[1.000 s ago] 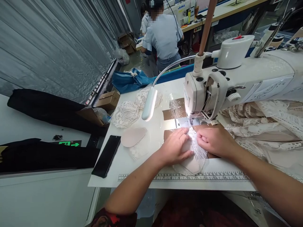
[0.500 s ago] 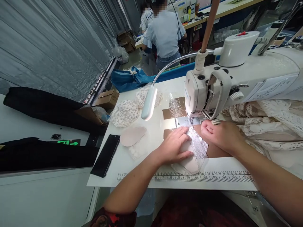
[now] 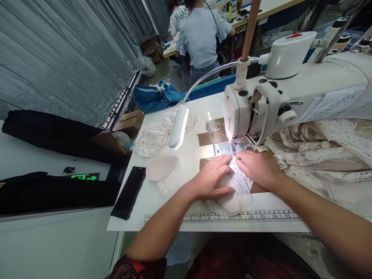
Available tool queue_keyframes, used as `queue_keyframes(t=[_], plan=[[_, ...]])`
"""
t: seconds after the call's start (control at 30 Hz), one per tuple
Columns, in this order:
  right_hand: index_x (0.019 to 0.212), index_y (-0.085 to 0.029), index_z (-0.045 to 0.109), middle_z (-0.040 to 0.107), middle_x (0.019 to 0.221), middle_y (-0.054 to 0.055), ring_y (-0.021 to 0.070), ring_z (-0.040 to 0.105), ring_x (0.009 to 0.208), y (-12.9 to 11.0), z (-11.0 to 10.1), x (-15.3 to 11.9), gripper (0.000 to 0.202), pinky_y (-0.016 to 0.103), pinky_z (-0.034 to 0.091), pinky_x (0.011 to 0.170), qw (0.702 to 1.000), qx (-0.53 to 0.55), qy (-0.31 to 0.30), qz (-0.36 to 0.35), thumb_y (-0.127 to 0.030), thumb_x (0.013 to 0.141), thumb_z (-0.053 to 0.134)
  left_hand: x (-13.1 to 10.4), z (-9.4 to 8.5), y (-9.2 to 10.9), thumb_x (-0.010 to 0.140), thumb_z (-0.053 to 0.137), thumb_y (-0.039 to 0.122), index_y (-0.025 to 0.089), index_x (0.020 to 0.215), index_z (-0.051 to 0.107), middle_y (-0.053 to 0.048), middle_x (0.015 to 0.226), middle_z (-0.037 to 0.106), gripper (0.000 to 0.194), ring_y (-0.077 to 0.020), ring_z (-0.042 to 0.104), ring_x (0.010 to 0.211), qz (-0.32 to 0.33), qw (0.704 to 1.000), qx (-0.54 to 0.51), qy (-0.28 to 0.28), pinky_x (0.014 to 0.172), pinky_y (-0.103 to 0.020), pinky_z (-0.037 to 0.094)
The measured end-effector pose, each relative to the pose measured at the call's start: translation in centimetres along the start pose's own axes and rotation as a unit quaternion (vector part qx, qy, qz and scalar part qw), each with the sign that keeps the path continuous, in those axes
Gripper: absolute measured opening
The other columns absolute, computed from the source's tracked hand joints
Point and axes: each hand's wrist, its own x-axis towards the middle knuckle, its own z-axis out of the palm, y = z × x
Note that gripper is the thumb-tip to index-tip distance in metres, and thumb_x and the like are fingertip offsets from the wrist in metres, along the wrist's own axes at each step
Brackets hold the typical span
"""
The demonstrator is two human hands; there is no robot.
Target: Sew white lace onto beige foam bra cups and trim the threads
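The right hand [image 3: 257, 166] had returned to the lace piece [image 3: 241, 184] at one o'clock, grip indeterminable, joining the left hand [image 3: 213, 176], fingers spread flat, apparently restoring two-handed control.

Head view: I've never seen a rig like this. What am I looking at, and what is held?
This comes from a camera on a person's head, looking forward and down; no robot, just someone working bare-handed. The left hand lies spread on a lace piece. The right hand touches its upper edge, by the sewing machine; I can't tell whether it is pinching. Left of them on the table lie a phone, a beige oval and more lace. A ruler runs along the near edge.
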Motion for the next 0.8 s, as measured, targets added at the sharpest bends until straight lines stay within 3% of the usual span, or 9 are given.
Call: queue_keyframes(t=[0.13, 0.3, 0.37, 0.53, 0.67, 0.8], plan=[[0.069, -0.016, 0.067, 0.06, 0.057, 0.007, 0.015, 0.041, 0.046, -0.1, -0.2, 0.2, 0.028, 0.031, 0.015, 0.05, 0.999, -0.028, 0.002, 0.018, -0.015, 0.083, 0.043, 0.0, -0.1, 0.0, 0.082, 0.07, 0.042, 0.018, 0.108, 0.06, -0.016, 0.157, 0.032, 0.037, -0.034, 0.026, 0.147, 0.004, 1.0, -0.01, -0.003, 0.118, -0.054, 0.028], [0.076, -0.015, 0.071, 0.05, 0.049, 0.005, 0.0151, 0.035, 0.045, 0.6, -1.5, -0.3, 0.035, 0.031, 0.016, 0.05, 0.998, -0.031, 0.03, 0.037, -0.02, 0.088, 0.038, -0.2, -0.4, 0.1, 0.082, 0.07, 0.04, 0.018, 0.108, 0.06, -0.015, 0.157, 0.032, 0.036, -0.0349, 0.025, 0.148, 0.003, 1.0, -0.01, -0.009, 0.118, -0.054, 0.028], [0.085, -0.015, 0.073, 0.051, 0.052, 0.004, 0.0153, 0.038, 0.048, 1.0, -1.1, -0.7, 0.039, 0.03, 0.019, 0.05, 0.998, 0.009, 0.054, 0.009, -0.024, 0.091, 0.035, -0.5, -0.6, 0.1, 0.082, 0.07, 0.041, 0.018, 0.108, 0.06, -0.016, 0.157, 0.032, 0.036, -0.0344, 0.025, 0.148, -0.004, 1.0, -0.002, -0.01, 0.118, -0.054, 0.028], [0.101, -0.023, 0.072, 0.062, 0.078, 0.004, 0.0152, 0.05, 0.065, 1.7, 1.9, -1.3, 0.033, 0.029, 0.025, 0.056, 0.98, 0.09, 0.067, -0.162, -0.021, 0.09, 0.042, -1.0, -1.3, 0.3, 0.082, 0.07, 0.039, 0.017, 0.111, 0.059, -0.017, 0.155, 0.037, 0.038, -0.035, 0.031, 0.145, -0.023, 0.999, 0.036, -0.017, 0.117, -0.053, 0.031], [0.106, -0.021, 0.071, 0.063, 0.083, 0.004, 0.0151, 0.052, 0.07, 1.5, 2.9, -1.4, 0.033, 0.03, 0.027, 0.058, 0.98, 0.073, 0.099, -0.155, -0.02, 0.095, 0.04, -0.6, -1.7, 0.5, 0.084, 0.066, 0.04, 0.017, 0.116, 0.058, -0.016, 0.146, 0.048, 0.04, -0.0326, 0.042, 0.138, -0.008, 0.998, 0.047, 0.031, 0.114, -0.051, 0.037], [0.099, -0.021, 0.071, 0.062, 0.085, 0.005, 0.0161, 0.051, 0.071, 1.1, 2.5, -1.5, 0.031, 0.031, 0.026, 0.058, 0.983, 0.034, 0.077, -0.162, -0.017, 0.094, 0.041, 0.7, -1.0, 0.4, 0.091, 0.054, 0.029, 0.013, 0.127, 0.054, -0.015, 0.138, 0.055, 0.039, -0.0272, 0.051, 0.129, 0.028, 0.994, 0.07, 0.076, 0.112, -0.044, 0.041]])
